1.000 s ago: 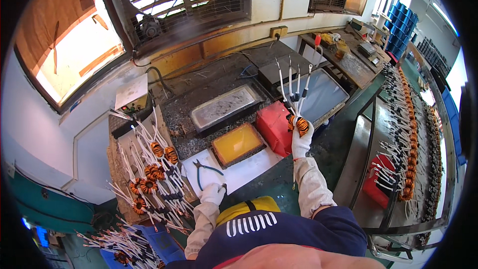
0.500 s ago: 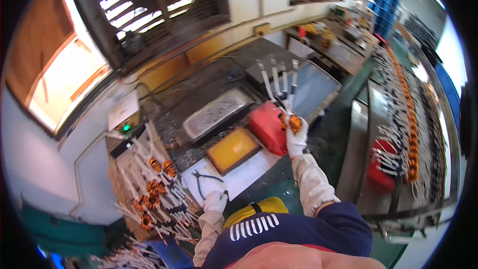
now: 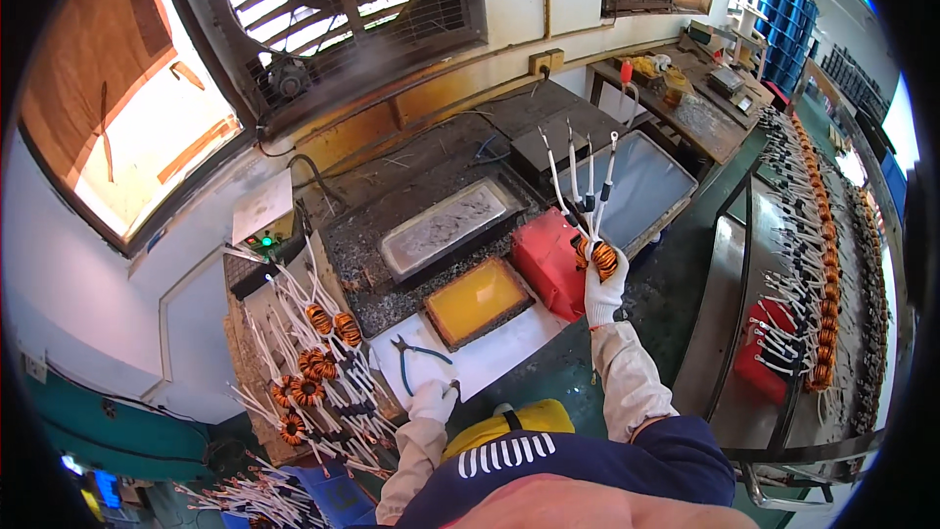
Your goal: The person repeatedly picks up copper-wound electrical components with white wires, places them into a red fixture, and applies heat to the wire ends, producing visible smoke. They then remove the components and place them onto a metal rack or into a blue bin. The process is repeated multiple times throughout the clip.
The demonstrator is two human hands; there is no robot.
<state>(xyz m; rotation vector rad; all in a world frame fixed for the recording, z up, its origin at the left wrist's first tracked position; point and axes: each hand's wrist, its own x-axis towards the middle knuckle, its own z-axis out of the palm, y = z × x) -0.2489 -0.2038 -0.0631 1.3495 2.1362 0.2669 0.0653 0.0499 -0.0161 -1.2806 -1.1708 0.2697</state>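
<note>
My right hand (image 3: 603,296), in a white glove, is shut on an orange toroid coil (image 3: 597,257) whose several long white leads point up over the red block (image 3: 546,261). The gloved left hand (image 3: 431,400) rests on the edge of the white sheet (image 3: 490,353), close to the blue-handled pliers (image 3: 415,357). A yellow tray (image 3: 478,300) sits between the two hands. Behind it lies a grey metal tray (image 3: 446,226). To the left of my left hand, several more orange coils (image 3: 311,364) with white leads lie in a pile.
A glossy grey pan (image 3: 631,188) stands behind the red block. A long rack at the right carries a row of coils (image 3: 821,264) and a red bin (image 3: 764,353). A fan grille (image 3: 323,0) fills the wall behind. A cluttered bench (image 3: 685,88) sits at the far right.
The view shifted as my head moved. My right hand still holds the coil up at about the same place above the red block; the left hand stays by the pliers.
</note>
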